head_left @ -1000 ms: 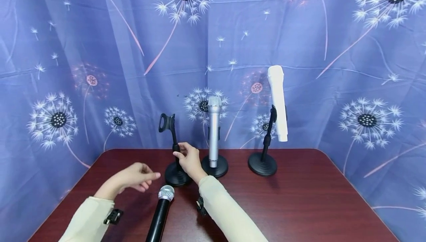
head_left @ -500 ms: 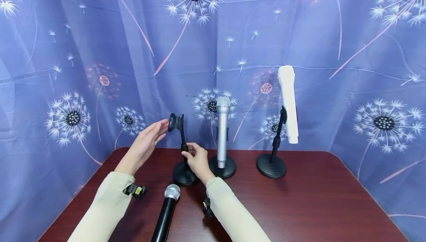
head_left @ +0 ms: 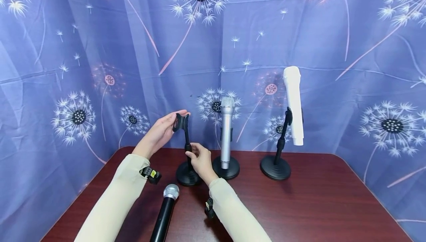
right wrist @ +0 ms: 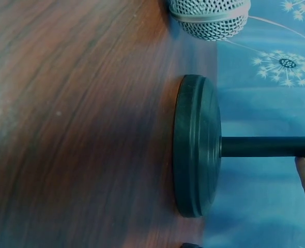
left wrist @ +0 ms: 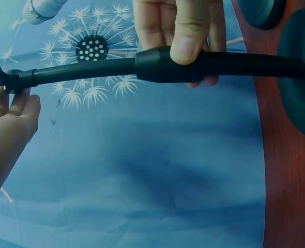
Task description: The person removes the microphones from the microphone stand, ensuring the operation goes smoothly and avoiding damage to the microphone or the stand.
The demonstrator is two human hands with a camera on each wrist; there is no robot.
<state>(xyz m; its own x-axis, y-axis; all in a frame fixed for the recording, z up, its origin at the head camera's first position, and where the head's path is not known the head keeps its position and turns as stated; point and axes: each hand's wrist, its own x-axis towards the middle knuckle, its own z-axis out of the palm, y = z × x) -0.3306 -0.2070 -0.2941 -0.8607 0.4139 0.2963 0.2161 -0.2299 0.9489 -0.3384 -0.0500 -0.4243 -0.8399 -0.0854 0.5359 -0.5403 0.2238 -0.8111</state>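
A black desktop microphone stand [head_left: 187, 135] with an unoccupied clip stands at the left on its round base [right wrist: 196, 147]. My left hand [head_left: 158, 133] is at the clip [head_left: 181, 122], its fingers reaching behind it; in the left wrist view they touch the neck just below the clip. The thumb's contact is hard to make out. My right hand [head_left: 202, 162] pinches the stand's collar [left wrist: 168, 64] between thumb and fingers. A black microphone [head_left: 164, 212] with a silver grille lies on the table in front of the base.
A silver microphone [head_left: 226, 135] sits upright on a second stand just right of my right hand. Farther right, a white microphone [head_left: 293, 105] rests tilted in a third stand [head_left: 276, 166]. The dark red table [head_left: 316, 197] ends at a patterned blue curtain [head_left: 253, 53].
My left hand has risen from beside the lying microphone to the stand's clip, and the clip has turned slightly. The right hand keeps its pinch on the collar. The head view has shifted left.
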